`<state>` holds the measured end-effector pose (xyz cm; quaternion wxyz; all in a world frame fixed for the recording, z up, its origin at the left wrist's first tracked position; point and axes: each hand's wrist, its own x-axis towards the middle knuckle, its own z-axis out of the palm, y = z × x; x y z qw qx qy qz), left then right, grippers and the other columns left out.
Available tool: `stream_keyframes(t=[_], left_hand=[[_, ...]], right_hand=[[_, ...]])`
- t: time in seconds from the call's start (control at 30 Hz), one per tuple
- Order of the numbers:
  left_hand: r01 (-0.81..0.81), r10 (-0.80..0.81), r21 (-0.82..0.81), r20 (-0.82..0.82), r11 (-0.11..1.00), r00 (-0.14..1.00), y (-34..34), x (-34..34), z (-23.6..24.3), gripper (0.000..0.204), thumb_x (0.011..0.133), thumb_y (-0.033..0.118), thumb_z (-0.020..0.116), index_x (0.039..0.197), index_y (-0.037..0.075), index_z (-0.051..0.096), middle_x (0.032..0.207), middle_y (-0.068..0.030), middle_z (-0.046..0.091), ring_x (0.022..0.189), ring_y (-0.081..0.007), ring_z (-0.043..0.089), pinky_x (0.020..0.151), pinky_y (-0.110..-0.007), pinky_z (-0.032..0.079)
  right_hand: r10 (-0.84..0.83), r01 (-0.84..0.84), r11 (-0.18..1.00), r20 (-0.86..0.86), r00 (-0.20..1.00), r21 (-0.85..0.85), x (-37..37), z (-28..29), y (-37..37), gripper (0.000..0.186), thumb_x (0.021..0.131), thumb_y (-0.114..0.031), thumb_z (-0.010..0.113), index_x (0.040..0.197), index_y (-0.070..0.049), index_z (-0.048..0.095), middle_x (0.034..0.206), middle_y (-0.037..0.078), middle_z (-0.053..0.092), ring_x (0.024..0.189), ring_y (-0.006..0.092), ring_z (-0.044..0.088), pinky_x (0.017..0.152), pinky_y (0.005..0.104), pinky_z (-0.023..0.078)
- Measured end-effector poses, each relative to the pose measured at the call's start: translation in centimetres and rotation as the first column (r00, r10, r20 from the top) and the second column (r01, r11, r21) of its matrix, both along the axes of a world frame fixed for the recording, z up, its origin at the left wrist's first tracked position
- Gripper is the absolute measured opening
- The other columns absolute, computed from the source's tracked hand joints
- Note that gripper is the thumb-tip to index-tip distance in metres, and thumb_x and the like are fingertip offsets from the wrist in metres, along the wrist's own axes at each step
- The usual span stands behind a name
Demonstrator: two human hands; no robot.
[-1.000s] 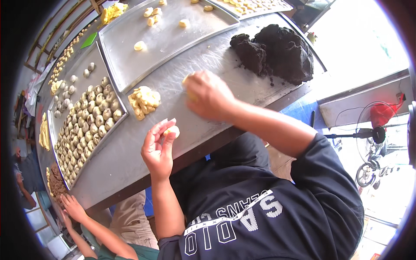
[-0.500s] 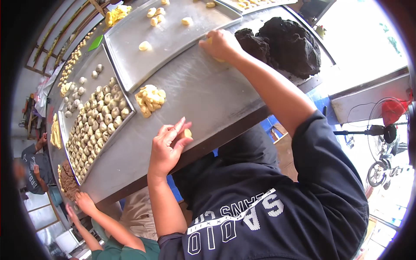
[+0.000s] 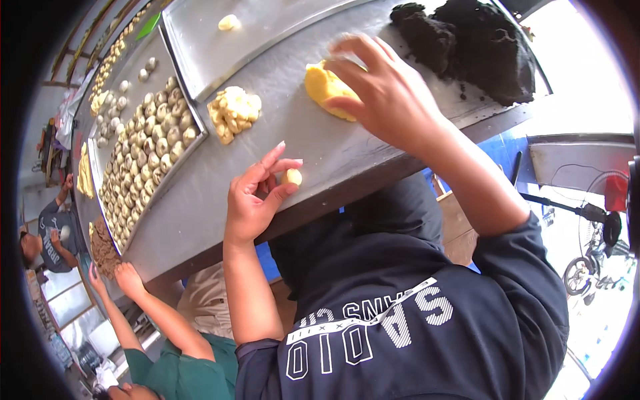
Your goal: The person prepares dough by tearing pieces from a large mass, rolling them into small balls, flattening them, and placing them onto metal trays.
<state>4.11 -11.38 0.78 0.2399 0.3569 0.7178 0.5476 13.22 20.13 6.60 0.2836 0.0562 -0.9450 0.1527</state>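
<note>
My left hand (image 3: 257,200) is pinching a small ball of pale yellow dough (image 3: 292,177) between thumb and fingertips, just above the table's near edge. Over a larger lump of yellow dough (image 3: 320,85), my right hand (image 3: 397,100) has its fingers apart, a little blurred. The thumb lies against the lump or just above it; I cannot tell which. Left of this lump sits a pile of pale dough pieces (image 3: 233,112). A big dark mass of paste-like filling (image 3: 490,57) rests on the table beyond my right hand.
A metal tray (image 3: 193,127) at the left holds many rows of round balls. Another tray (image 3: 190,57) behind carries a dough piece (image 3: 229,23). Brown crumbly filling (image 3: 107,250) lies far left, beside a co-worker's hands (image 3: 127,277). A fan stands on the right.
My right hand has drawn back from beside the rear tray and its fingers have spread, baring the yellow dough lump. My left hand still pinches the small dough ball. The view has shifted.
</note>
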Motion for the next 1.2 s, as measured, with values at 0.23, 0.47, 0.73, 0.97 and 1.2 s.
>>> stream_keyframes(t=[0.23, 0.47, 0.73, 0.97, 1.2], left_hand=[[-0.044, 0.044, -0.025, 0.015, 0.999, 0.999, 0.7, 0.9, 0.6, 0.066, 0.098, 0.008, 0.093, 0.158, -0.001, 0.068, 0.119, -0.0093, 0.086, 0.081, -0.003, 0.06, 0.077, -0.021, 0.054], [-0.255, 0.249, -0.024, -0.148, 0.967, 0.957, 0.8, 2.9, 0.3, 0.044, 0.1, -0.007, 0.084, 0.143, -0.005, 0.078, 0.107, -0.0128, 0.088, 0.096, -0.0191, 0.082, 0.098, -0.034, 0.066], [-0.307, 0.192, -0.205, -0.442, 0.929, 0.876, 2.6, 5.3, 1.2, 0.056, 0.103, 0.0, 0.083, 0.156, -0.005, 0.067, 0.141, -0.023, 0.081, 0.156, -0.0386, 0.061, 0.129, -0.053, 0.049], [-0.105, 0.045, -0.116, -0.43, 0.988, 0.902, -2.1, 3.2, 0.3, 0.034, 0.094, -0.013, 0.084, 0.125, -0.003, 0.076, 0.16, -0.0221, 0.065, 0.14, -0.0396, 0.073, 0.12, -0.046, 0.061], [-0.154, -0.014, -0.342, -0.442, 0.927, 0.897, 1.2, 1.1, 3.0, 0.017, 0.102, 0.005, 0.082, 0.109, 0.003, 0.067, 0.125, -0.0116, 0.067, 0.098, -0.0306, 0.071, 0.089, -0.045, 0.059]], right_hand=[[0.045, -0.052, 0.996, 0.1, 0.994, 0.066, 3.1, -3.2, -0.8, 0.032, 0.088, -0.007, 0.076, 0.12, -0.006, 0.081, 0.127, 0.009, 0.075, 0.116, 0.0321, 0.076, 0.092, 0.0429, 0.066], [0.116, -0.093, 0.991, 0.283, 0.952, -0.093, 4.9, -2.3, -1.5, 0.013, 0.089, -0.011, 0.074, 0.101, -0.008, 0.076, 0.108, 0.009, 0.069, 0.106, 0.0301, 0.072, 0.091, 0.043, 0.065], [0.132, -0.132, 0.991, 0.008, 0.991, -0.011, 2.7, -2.9, -2.0, 0.033, 0.09, -0.008, 0.073, 0.123, -0.004, 0.077, 0.125, 0.011, 0.07, 0.113, 0.0316, 0.073, 0.094, 0.0418, 0.067], [0.222, -0.228, 0.974, 0.269, 0.937, -0.011, 3.3, -2.2, -1.8, 0.01, 0.087, -0.015, 0.075, 0.094, -0.009, 0.07, 0.098, 0.008, 0.063, 0.094, 0.0252, 0.071, 0.086, 0.0395, 0.066], [0.183, -0.127, 0.933, 0.142, 0.973, -0.336, 5.9, -3.8, -0.3, 0.022, 0.085, -0.008, 0.078, 0.107, -0.009, 0.08, 0.115, 0.007, 0.073, 0.113, 0.0297, 0.072, 0.093, 0.0439, 0.063]])
